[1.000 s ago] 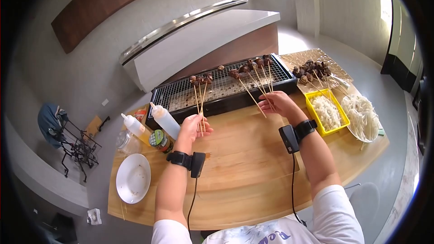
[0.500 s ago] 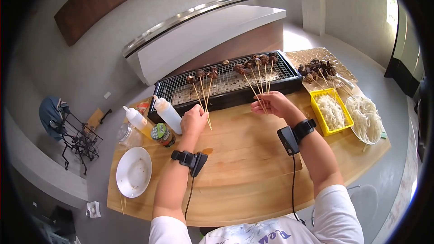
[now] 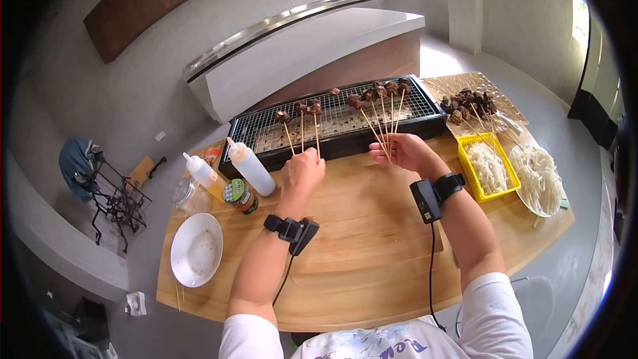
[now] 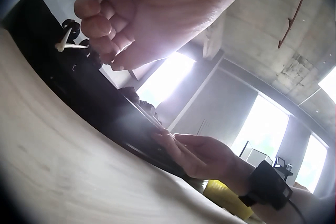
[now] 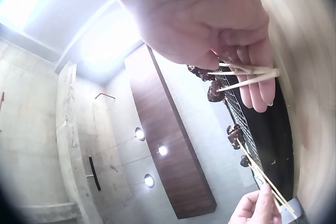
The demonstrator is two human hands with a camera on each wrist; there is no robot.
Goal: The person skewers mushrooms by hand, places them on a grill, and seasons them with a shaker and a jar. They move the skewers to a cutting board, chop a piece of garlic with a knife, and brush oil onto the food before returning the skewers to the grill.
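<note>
Over the front edge of the black grill (image 3: 262, 153), my left hand (image 3: 304, 169) grips the handle ends of three bamboo skewers (image 3: 302, 134), their dark meat chunks lying on the wire mesh. These three fan apart, and the back of the hand hides their lower ends in the head view. To the right, my right hand (image 3: 407, 153) holds several more meat skewers (image 3: 373, 126) between thumb and fingers. In the right wrist view their stick ends (image 5: 252, 78) cross by the palm, and the left hand (image 5: 257, 208) pinches its own sticks below.
Left of the grill stand two squeeze bottles (image 3: 251, 169), a green-lidded jar (image 3: 239, 196) and a white bowl (image 3: 197, 250). At right are a yellow basket (image 3: 488, 194) of pale shreds, a plate (image 3: 537, 207) of white strips, and a tray (image 3: 452, 85) with more meat skewers.
My left hand has turned palm-down and moved right and up toward the grill; its three skewers have spread apart. My right hand stays nearly in place with its skewers.
</note>
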